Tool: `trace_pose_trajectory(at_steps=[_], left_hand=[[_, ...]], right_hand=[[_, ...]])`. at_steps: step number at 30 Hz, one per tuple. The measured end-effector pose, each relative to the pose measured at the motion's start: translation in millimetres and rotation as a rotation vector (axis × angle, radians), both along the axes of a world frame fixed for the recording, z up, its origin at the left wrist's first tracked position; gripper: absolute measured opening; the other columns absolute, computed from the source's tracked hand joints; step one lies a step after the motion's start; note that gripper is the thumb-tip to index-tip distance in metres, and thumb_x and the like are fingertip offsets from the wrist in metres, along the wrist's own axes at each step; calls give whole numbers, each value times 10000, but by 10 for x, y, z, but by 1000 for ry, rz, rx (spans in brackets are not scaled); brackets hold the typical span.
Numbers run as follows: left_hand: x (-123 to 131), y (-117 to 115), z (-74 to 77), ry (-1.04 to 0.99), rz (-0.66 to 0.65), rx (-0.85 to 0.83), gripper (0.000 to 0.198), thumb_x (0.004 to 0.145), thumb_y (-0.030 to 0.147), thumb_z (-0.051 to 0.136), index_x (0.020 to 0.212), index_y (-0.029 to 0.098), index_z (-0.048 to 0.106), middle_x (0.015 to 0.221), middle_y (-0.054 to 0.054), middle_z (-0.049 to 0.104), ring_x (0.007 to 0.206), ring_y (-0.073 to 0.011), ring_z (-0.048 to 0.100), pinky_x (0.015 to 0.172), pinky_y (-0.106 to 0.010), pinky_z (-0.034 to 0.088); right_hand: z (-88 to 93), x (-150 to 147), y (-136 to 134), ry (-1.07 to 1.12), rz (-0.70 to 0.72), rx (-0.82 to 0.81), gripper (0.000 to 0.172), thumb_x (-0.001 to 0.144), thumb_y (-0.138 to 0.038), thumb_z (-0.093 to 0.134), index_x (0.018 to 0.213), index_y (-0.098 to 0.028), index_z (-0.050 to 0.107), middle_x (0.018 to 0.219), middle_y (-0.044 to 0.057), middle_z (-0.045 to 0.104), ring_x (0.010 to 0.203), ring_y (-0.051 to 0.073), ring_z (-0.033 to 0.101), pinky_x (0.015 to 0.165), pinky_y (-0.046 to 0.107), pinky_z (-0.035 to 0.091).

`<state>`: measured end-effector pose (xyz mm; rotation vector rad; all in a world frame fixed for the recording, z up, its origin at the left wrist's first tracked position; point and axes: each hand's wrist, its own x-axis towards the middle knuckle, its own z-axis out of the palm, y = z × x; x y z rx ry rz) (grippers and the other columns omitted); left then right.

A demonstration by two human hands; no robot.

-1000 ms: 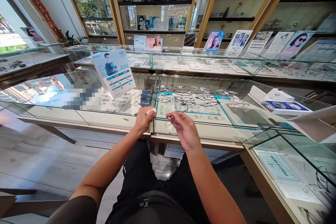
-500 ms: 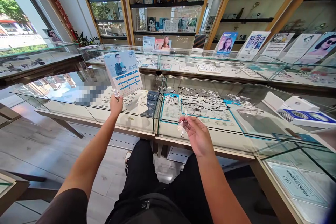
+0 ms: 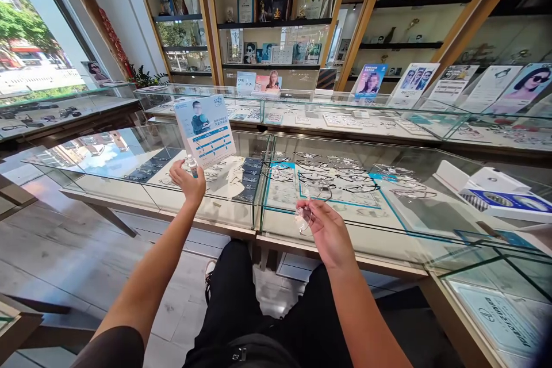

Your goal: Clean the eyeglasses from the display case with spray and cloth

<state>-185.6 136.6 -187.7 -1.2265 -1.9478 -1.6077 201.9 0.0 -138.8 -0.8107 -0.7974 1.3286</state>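
My left hand (image 3: 188, 182) is at the glass counter, its fingers spread apart around a small spray bottle (image 3: 192, 167) with a white top and a blue label. The bottle stands upright beside a blue-and-white sign (image 3: 208, 129). My right hand (image 3: 324, 221) pinches a pair of thin-framed eyeglasses (image 3: 303, 218) in front of the counter's edge. One round clear lens hangs to the left of the fingertips; the fingers cover part of the frame. Several more pairs of glasses (image 3: 336, 172) lie in rows on the counter just beyond this hand.
A beige cloth (image 3: 235, 178) lies by a dark tray of frames (image 3: 250, 177). On the right is an open white box (image 3: 495, 192). A second glass showcase (image 3: 345, 104) runs behind, with upright advertising cards (image 3: 414, 85). The glass counter edge (image 3: 215, 215) crosses above my knees.
My left hand's fingers have opened from around the spray bottle, showing more of its body. My right hand still holds the eyeglasses, turned slightly. The camera view has tilted up a little.
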Motion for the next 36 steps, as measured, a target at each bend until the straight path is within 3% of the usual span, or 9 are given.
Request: trace_pose_trajectory(at_steps=[3, 7, 10, 13, 16, 20, 24, 31, 36], left_hand=[[222, -3, 113, 132, -181, -76, 393, 957, 329, 587, 1315, 178, 529, 1422, -202, 592, 1393, -353, 539, 1230, -523, 362], [503, 226, 279, 166, -457, -457, 301, 1051, 358, 460, 1256, 190, 602, 1293, -156, 687, 1224, -294, 647, 1119, -437, 471], [655, 483, 321, 145, -479, -611, 334, 1026, 384, 536, 1265, 176, 640, 1334, -168, 703, 1254, -315, 648, 1065, -421, 501], [741, 701, 305, 98, -468, -774, 402, 900, 406, 731, 1201, 144, 682, 1323, -215, 720, 1241, -383, 661, 1021, -444, 513], [769, 824, 294, 33, -465, -865, 369, 830, 316, 792, 1144, 147, 696, 1256, -223, 752, 1205, -403, 684, 974, -434, 515], [757, 834, 326, -103, -496, -854, 378, 860, 223, 735, 1222, 175, 642, 1184, -182, 774, 1053, -338, 728, 864, -376, 511], [758, 695, 378, -275, -586, -740, 341, 912, 261, 680, 1235, 208, 584, 1149, -123, 763, 858, -238, 701, 751, -311, 485], [931, 251, 581, -528, -898, -515, 265, 859, 316, 615, 1105, 222, 582, 1012, -47, 725, 761, -165, 639, 705, -266, 490], [1203, -177, 793, -653, -1125, -399, 337, 786, 424, 730, 1011, 218, 586, 900, -4, 658, 744, -148, 601, 725, -259, 490]], right_hand=[[-2, 34, 5, 6, -10, -5, 281, 732, -456, 962, 869, -247, 835, 981, 72, 838, 946, 228, 739, 900, 380, 560], [16, 57, -2, 22, -9, -7, 289, 714, -453, 977, 867, -248, 842, 979, 65, 842, 932, 216, 739, 900, 363, 559], [42, 81, -35, 26, -4, -13, 282, 718, -447, 979, 871, -251, 845, 981, 56, 845, 933, 206, 737, 904, 349, 556], [59, 123, -74, 22, -16, -17, 291, 711, -458, 983, 863, -251, 847, 981, 53, 846, 947, 200, 734, 914, 337, 553], [55, 170, -102, 10, -34, -19, 299, 698, -464, 987, 843, -245, 845, 984, 67, 846, 966, 216, 734, 919, 351, 557], [28, 212, -116, 7, -54, -34, 310, 686, -468, 990, 842, -245, 842, 990, 79, 846, 984, 239, 740, 914, 370, 566], [-1, 221, -101, 13, -53, -37, 305, 690, -459, 988, 847, -244, 840, 989, 82, 846, 986, 249, 744, 910, 378, 568], [-5, 133, -55, 22, -21, -30, 317, 686, -470, 989, 848, -244, 837, 977, 76, 840, 976, 247, 732, 908, 388, 563], [58, 8, -53, 35, 18, -31, 319, 677, -478, 994, 831, -249, 834, 968, 59, 837, 950, 226, 723, 913, 366, 546]])
